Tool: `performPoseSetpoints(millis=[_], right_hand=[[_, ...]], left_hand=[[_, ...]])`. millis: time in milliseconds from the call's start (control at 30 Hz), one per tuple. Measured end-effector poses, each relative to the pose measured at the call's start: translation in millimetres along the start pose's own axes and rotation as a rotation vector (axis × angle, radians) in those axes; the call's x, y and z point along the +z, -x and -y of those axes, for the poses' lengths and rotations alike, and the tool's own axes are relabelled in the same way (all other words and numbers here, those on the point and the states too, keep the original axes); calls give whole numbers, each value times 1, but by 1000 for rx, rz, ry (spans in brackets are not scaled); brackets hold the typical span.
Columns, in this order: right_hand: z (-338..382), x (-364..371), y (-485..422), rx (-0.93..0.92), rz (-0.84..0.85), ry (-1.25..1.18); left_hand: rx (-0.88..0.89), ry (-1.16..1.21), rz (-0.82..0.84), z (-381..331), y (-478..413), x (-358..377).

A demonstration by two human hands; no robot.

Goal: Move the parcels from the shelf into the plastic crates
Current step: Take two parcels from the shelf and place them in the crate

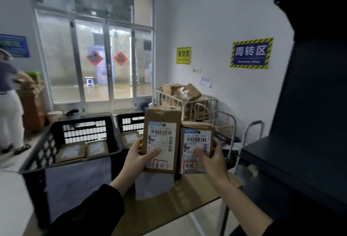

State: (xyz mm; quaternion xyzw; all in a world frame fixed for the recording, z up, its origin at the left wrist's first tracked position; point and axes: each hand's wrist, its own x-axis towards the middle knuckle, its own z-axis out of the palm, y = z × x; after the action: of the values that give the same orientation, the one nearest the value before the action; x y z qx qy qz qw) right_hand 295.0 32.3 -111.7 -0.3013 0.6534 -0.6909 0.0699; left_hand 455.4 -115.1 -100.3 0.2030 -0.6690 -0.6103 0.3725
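Landmark is the near crate (44, 153), black lattice plastic, standing on the surface (169, 200).

Far left of it, another person (9, 104) stands bent over stacked boxes, not part of this.

Inside the near crate are two flat parcels (72, 151), labels up, side by side on the floor, with room around them. The second crate (129, 123) butts against its right side, and at least one parcel is visible inside.

Right of the near crate and above its rim, the left grip (137, 155) is curled round the lower left edge of the tall parcel (161, 123), thumb across the label. Further right, the right grip (212, 158) is wrapped round the lower right edge of the short parcel (197, 136), thumb also on the label. The two parcels are touching or nearly so; I can't tell which. Both are upright, long axis vertical, labels toward the holder.

Well right of the near crate is the dark shelf (300, 123). A cart (187, 95) of boxes sits behind.

Key relation: both crates lie left of and below the grips, and the left grip is the nearer one. My guess is that the tall parcel goes first, tipped flat from vertical to match those already inside. The short one has further to cross.
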Motion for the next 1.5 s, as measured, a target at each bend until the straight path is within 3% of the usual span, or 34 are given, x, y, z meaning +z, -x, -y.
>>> performPoseSetpoints(millis=[367,1100,1500], right_hand=[[5,156,-13,20,272,-77],[-43,359,-143,118,639,-102],[-86,432,-165,201,660,56]], left_hand=[[-43,-21,-255,3,-7,-141],[-147,-81,-546,26,-129,-265],[-309,-208,-598,67,-182,-312]])
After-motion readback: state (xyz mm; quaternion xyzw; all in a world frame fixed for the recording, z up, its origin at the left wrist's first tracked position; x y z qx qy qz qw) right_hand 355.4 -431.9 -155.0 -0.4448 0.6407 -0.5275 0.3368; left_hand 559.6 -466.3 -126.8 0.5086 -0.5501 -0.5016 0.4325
